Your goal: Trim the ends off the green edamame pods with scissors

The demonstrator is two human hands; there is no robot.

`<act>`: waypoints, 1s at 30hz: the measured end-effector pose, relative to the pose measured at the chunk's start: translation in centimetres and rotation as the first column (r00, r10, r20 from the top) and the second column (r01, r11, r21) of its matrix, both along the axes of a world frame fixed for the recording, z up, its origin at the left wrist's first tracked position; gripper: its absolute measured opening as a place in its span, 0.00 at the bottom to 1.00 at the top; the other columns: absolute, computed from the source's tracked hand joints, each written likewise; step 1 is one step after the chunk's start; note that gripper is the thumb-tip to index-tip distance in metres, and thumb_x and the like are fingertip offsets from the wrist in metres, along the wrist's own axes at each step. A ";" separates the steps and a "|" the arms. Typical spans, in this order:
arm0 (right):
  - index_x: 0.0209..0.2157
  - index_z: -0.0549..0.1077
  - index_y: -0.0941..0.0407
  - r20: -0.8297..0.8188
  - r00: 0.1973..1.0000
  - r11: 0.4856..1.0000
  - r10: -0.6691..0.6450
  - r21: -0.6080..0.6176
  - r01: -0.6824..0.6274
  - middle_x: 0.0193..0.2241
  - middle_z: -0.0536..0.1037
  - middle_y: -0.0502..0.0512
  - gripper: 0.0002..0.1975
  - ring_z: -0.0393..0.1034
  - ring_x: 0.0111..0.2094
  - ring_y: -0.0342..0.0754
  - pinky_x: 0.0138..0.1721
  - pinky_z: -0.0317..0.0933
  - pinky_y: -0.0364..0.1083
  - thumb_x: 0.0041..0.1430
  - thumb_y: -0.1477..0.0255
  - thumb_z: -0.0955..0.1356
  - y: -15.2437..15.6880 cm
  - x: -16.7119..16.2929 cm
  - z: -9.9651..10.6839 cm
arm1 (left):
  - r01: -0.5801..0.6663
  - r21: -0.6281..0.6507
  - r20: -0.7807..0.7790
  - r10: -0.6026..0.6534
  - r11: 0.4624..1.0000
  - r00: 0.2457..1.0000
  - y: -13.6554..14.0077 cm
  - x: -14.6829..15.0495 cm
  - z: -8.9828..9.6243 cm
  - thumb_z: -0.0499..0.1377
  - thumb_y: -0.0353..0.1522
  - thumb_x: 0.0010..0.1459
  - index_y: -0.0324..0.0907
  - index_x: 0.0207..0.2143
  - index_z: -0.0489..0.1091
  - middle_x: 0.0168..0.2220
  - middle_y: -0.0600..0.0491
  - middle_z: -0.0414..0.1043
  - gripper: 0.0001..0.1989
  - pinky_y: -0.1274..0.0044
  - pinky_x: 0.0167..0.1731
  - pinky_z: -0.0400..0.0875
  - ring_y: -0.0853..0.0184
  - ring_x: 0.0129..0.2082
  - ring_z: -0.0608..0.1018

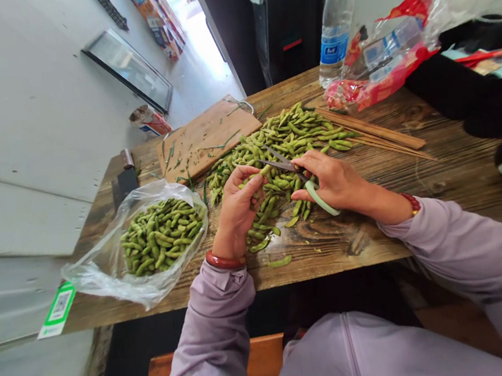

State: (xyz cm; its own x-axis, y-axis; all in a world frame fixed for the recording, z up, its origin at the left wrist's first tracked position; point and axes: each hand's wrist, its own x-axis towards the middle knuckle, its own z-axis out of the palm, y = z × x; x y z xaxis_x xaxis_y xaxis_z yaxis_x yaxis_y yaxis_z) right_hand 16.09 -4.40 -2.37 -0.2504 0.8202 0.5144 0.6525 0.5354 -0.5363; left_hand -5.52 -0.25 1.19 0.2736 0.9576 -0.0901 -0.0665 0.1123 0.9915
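Between its thumb and fingers, my left hand (241,204) pinches a green soybean pod (265,170). My right hand (333,180) grips a pair of scissors (321,198) with pale green handles, their blades parted around the tip of that pod. Beneath and behind both hands spreads a loose heap of soybean pods (285,131) on the wooden table (376,227). To the left of my left hand, a clear plastic bag (140,295) lies open with many pods (162,236) inside. A single pod (280,262) rests near the table's front edge.
Behind the bag lie a cutting board (207,135) with green scraps and a cleaver (127,179). Wooden chopsticks (377,131) lie right of the heap. A water bottle (335,22), red plastic packaging (393,73) and a black bag (454,81) occupy the back right.
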 end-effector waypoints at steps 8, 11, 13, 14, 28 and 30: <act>0.53 0.70 0.57 -0.011 0.998 0.998 0.065 0.020 -0.065 0.43 0.74 0.61 0.27 0.71 0.39 0.55 0.41 0.68 0.53 0.56 0.61 0.75 0.0 -0.1 -0.2 | 0.066 0.012 0.030 -0.066 0.998 0.997 -0.4 0.2 -0.1 0.72 0.38 0.47 0.42 0.33 0.68 0.25 0.58 0.71 0.17 0.82 0.16 0.50 0.80 0.15 0.60; 0.52 0.71 0.59 -0.010 0.998 0.997 0.065 0.043 -0.065 0.41 0.75 0.61 0.27 0.70 0.37 0.55 0.39 0.68 0.53 0.56 0.60 0.75 0.0 -0.2 -0.3 | 0.078 -0.001 0.059 -0.078 0.997 0.995 -0.5 0.4 -0.3 0.72 0.36 0.47 0.41 0.32 0.69 0.25 0.58 0.72 0.17 0.83 0.16 0.51 0.80 0.15 0.62; 0.52 0.71 0.59 -0.015 0.998 0.996 0.068 0.054 -0.067 0.40 0.75 0.60 0.26 0.70 0.36 0.54 0.38 0.67 0.52 0.57 0.59 0.74 0.0 -0.2 -0.3 | 0.095 -0.015 0.061 -0.094 0.995 0.994 -0.6 0.5 -0.4 0.73 0.36 0.46 0.40 0.32 0.69 0.24 0.58 0.73 0.17 0.84 0.15 0.51 0.80 0.15 0.63; 0.52 0.70 0.58 -0.019 0.997 0.996 0.073 0.059 -0.072 0.39 0.75 0.60 0.25 0.70 0.35 0.54 0.38 0.67 0.52 0.58 0.59 0.74 0.0 -0.2 -0.3 | 0.106 -0.024 0.060 -0.104 0.994 0.993 -0.7 0.6 -0.5 0.73 0.36 0.46 0.40 0.32 0.68 0.24 0.57 0.73 0.17 0.84 0.15 0.51 0.80 0.15 0.63; 0.49 0.72 0.57 0.067 0.997 0.999 0.041 -0.004 -0.041 0.39 0.76 0.61 0.18 0.72 0.38 0.55 0.40 0.67 0.51 0.63 0.61 0.70 -0.2 0.1 0.2 | 0.042 -0.049 0.105 -0.036 0.998 0.994 -0.3 0.5 0.0 0.74 0.37 0.43 0.39 0.30 0.70 0.21 0.59 0.68 0.18 0.85 0.15 0.50 0.80 0.15 0.62; 0.49 0.72 0.57 0.079 0.996 0.999 0.039 -0.028 -0.036 0.41 0.77 0.61 0.17 0.73 0.41 0.56 0.42 0.67 0.51 0.63 0.62 0.71 -0.3 0.1 0.2 | 0.030 -0.057 0.134 -0.022 0.998 0.991 -0.1 0.4 0.0 0.75 0.36 0.42 0.39 0.30 0.70 0.21 0.60 0.66 0.19 0.85 0.15 0.50 0.81 0.15 0.60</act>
State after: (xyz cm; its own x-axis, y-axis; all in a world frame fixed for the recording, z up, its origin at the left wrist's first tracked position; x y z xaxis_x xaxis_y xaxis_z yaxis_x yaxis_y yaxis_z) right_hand 16.15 -4.65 -2.16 -0.3204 0.8225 0.4700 0.6733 0.5467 -0.4978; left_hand -5.08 -0.37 1.20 0.3118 0.9440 -0.1075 -0.1938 0.1740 0.9655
